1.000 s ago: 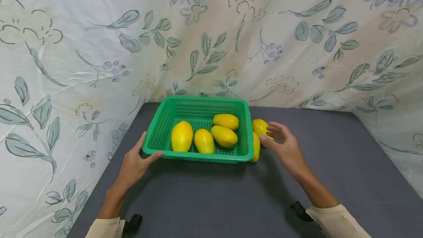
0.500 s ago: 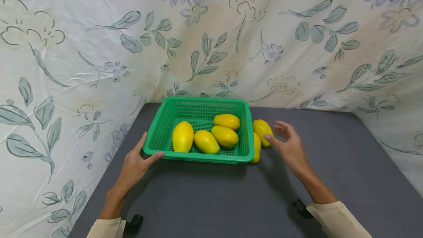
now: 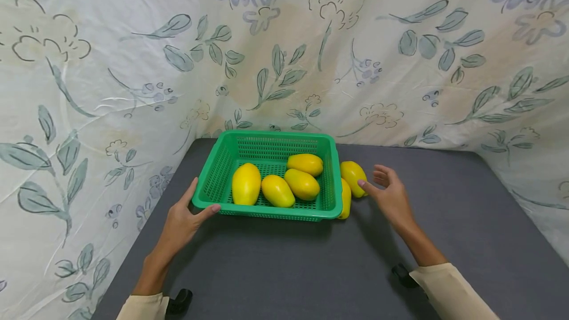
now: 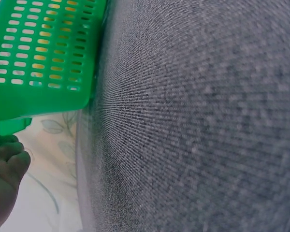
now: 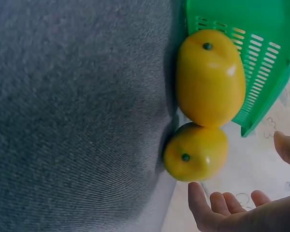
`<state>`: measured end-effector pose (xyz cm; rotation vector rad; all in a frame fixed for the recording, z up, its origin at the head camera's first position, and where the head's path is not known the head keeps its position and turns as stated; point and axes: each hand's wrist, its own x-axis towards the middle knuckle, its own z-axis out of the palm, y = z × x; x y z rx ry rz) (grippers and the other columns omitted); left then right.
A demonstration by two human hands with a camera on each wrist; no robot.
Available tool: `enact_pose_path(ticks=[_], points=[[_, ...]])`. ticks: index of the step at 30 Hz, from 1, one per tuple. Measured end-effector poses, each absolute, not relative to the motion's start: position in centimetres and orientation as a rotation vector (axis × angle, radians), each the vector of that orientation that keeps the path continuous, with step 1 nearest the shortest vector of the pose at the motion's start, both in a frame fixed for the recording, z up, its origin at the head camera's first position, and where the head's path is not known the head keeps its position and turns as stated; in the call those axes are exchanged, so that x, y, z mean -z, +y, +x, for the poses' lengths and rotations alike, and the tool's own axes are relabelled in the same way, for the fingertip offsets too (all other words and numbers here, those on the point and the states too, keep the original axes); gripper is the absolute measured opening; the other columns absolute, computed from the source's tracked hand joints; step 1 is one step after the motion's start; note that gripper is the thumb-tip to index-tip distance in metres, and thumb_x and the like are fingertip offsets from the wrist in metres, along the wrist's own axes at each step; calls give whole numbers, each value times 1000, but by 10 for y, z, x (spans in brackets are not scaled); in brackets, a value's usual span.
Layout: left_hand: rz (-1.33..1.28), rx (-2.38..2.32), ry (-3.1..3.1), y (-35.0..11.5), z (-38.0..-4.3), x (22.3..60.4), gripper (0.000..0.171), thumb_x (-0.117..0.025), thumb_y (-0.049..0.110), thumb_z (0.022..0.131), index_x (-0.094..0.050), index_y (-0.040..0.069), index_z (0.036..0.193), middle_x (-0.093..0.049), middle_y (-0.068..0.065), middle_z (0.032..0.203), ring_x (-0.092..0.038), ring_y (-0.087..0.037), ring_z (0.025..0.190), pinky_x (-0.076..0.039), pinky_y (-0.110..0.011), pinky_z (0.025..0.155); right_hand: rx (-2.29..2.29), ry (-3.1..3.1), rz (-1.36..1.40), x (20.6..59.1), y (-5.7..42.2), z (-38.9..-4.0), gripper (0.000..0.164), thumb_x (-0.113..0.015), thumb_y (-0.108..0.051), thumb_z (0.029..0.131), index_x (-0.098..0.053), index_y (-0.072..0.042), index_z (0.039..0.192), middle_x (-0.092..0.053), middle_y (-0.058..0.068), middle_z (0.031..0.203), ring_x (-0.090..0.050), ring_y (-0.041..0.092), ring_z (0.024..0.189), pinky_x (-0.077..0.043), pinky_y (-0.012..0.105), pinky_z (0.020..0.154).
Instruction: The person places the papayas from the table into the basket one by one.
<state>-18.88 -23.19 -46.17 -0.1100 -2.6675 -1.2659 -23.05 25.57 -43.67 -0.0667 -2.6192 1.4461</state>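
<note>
A green plastic basket (image 3: pixel 271 215) with slotted walls stands on the dark table, with several yellow mangoes (image 3: pixel 277 191) lying in it. My left hand (image 3: pixel 181 223) grips its near left corner, thumb over the front rim and fingers along the left side. Outside the basket's right wall lie two more mangoes. The nearer mango (image 5: pixel 210 79) is against the wall and partly hidden by the rim in the head view; the farther mango (image 3: pixel 353 179) touches it. Beside that farther one, my right hand (image 3: pixel 393 201) is held with loosely bent fingers and nothing in its grasp.
A dark grey cloth (image 3: pixel 284 265) covers the table. Floral curtains (image 3: pixel 284 63) hang behind it and along the left and right sides. Black straps (image 3: pixel 180 301) are on both wrists, by the cream sleeves.
My right hand has drawn slightly right, away from the farther mango outside. Inside the basket, the front middle mango has turned to lie slantwise. The left hand has stayed put.
</note>
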Motion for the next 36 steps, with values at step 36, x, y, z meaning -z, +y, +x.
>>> enact_pose_path(ticks=[36], points=[[-89, 1264, -2663, -231, -188, 462, 103, -81, 35, 96, -17, 5, 170, -30, -26, 170, -34, -47, 155, -33, -66, 120, -1404, -2812, -88, 459, 253, -266, 84, -66, -41, 106, -24, -2, 168, -37, 34, 163, -43, 51, 146, -44, 65, 113]])
